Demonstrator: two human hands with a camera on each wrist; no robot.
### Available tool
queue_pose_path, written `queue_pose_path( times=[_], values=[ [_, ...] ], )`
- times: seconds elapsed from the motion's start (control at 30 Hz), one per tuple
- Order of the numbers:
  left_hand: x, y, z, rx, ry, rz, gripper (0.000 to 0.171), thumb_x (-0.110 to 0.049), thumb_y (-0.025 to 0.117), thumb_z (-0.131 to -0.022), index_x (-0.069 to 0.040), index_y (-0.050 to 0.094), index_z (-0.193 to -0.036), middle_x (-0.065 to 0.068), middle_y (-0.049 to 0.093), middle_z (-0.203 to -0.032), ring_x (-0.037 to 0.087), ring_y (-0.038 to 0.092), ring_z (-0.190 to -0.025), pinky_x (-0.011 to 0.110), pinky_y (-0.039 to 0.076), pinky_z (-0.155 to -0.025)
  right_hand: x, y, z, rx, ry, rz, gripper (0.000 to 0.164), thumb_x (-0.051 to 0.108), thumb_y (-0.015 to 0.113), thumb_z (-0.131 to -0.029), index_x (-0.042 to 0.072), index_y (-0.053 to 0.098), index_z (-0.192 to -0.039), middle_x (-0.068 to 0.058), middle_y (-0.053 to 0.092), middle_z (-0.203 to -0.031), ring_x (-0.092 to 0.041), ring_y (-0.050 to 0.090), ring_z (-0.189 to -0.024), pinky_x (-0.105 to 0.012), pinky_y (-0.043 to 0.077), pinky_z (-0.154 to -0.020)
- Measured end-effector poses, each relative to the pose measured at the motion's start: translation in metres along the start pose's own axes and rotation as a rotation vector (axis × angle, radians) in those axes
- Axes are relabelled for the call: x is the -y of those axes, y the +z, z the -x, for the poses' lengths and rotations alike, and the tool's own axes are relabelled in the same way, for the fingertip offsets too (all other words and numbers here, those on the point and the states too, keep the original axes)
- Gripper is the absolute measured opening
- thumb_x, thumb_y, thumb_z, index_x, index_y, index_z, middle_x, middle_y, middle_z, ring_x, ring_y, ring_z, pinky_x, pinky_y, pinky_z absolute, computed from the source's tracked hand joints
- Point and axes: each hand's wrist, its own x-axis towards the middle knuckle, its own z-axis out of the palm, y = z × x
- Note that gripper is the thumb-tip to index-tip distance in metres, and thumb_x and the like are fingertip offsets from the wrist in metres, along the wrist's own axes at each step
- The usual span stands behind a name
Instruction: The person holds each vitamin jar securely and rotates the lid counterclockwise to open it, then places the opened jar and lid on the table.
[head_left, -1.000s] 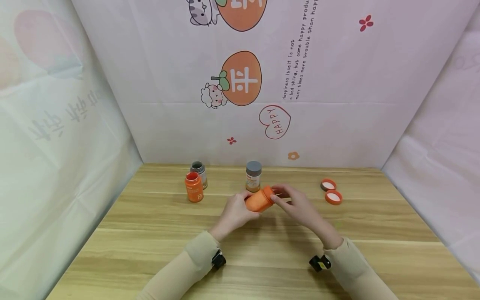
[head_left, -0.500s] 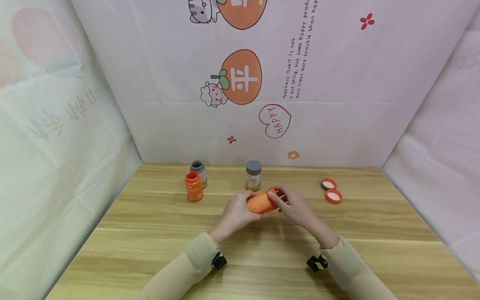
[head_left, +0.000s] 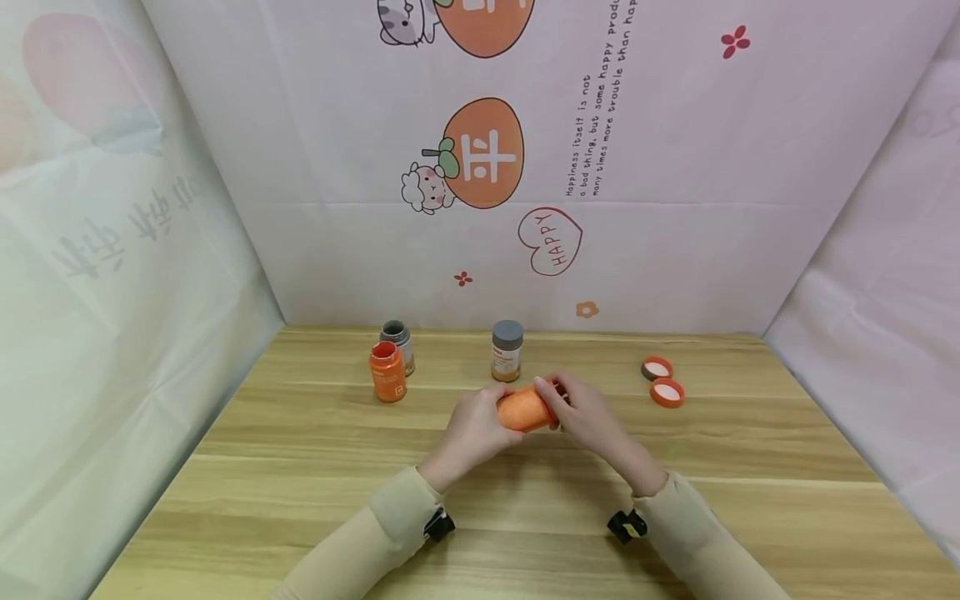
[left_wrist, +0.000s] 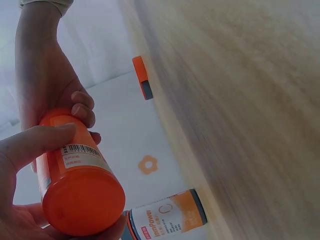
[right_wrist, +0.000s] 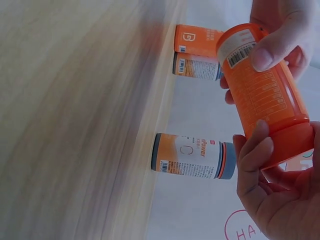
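Note:
An orange pill bottle [head_left: 523, 411] is held tilted above the table. My left hand [head_left: 474, 427] grips its body, the thumb lying over the barcode label in the left wrist view. My right hand [head_left: 594, 422] has its fingers curled round the orange cap [right_wrist: 286, 145], which sits on the bottle's neck. In the head view those fingers mostly hide the cap. Just behind stands a white-and-orange bottle with a grey cap [head_left: 507, 335], upright and apart from both hands.
At the back left, an uncapped orange bottle [head_left: 387, 377] stands in front of an uncapped grey-necked bottle [head_left: 400, 339]. Two loose lids lie at the right, a grey-and-orange lid [head_left: 657, 368] and an orange lid [head_left: 667, 392]. A printed cloth wall [head_left: 660, 275] rises behind the table [head_left: 315, 467].
The held bottle has shifted slightly right and tipped closer to level. My right hand has turned round the cap, its fingers wrapping further over it, and its wrist has moved left.

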Motion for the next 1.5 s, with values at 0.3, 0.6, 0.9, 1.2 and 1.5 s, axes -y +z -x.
queue_pose_path(
  times=[0.3, 0.6, 0.9, 1.2, 1.5],
  values=[
    [-0.005, -0.001, 0.001, -0.004, 0.017, -0.109, 0.054, -0.024, 0.084, -0.065, -0.011, 0.066, -0.114, 0.003, 0.069, -0.097, 0.013, 0.058, -0.078, 0.028, 0.045, -0.067, -0.001, 0.004, -0.001, -0.023, -0.002, 0.024, 0.03, 0.034, 0.044, -0.1, 0.008, 0.059, -0.101, -0.002, 0.052, -0.058, -0.02, 0.054, -0.053, -0.027, 0.043, -0.049],
    [-0.004, -0.002, 0.001, 0.007, 0.042, -0.117, 0.052, -0.027, 0.085, -0.064, -0.013, 0.068, -0.111, 0.0, 0.069, -0.093, 0.011, 0.057, -0.074, 0.025, 0.042, -0.064, -0.003, 0.006, -0.001, -0.055, -0.034, 0.131, 0.032, 0.038, 0.042, -0.1, 0.01, 0.058, -0.097, 0.0, 0.051, -0.058, -0.012, 0.049, -0.049, -0.026, 0.042, -0.049],
    [0.0, -0.003, -0.001, 0.029, 0.028, -0.022, 0.057, -0.031, 0.087, -0.061, -0.015, 0.07, -0.113, -0.003, 0.07, -0.093, 0.009, 0.055, -0.074, 0.024, 0.043, -0.065, -0.004, 0.006, 0.001, -0.065, -0.122, 0.226, 0.026, 0.029, 0.042, -0.101, 0.009, 0.057, -0.094, 0.003, 0.049, -0.055, -0.009, 0.045, -0.046, -0.023, 0.039, -0.046],
    [0.004, -0.001, 0.0, 0.012, 0.031, 0.016, 0.057, -0.027, 0.088, -0.057, -0.014, 0.071, -0.11, -0.002, 0.071, -0.093, 0.009, 0.056, -0.073, 0.024, 0.043, -0.066, -0.006, 0.006, 0.002, -0.074, -0.157, 0.258, 0.023, 0.025, 0.045, -0.1, 0.007, 0.057, -0.093, 0.003, 0.047, -0.053, -0.007, 0.042, -0.044, -0.022, 0.037, -0.045],
    [0.01, -0.001, -0.001, 0.068, 0.018, 0.161, 0.053, -0.029, 0.089, -0.057, -0.016, 0.073, -0.106, -0.005, 0.071, -0.091, 0.008, 0.058, -0.074, 0.024, 0.046, -0.066, -0.01, 0.004, 0.004, -0.098, -0.278, 0.282, 0.017, 0.022, 0.049, -0.098, 0.007, 0.057, -0.095, 0.003, 0.051, -0.063, -0.004, 0.043, -0.05, -0.02, 0.039, -0.047]
  ],
)
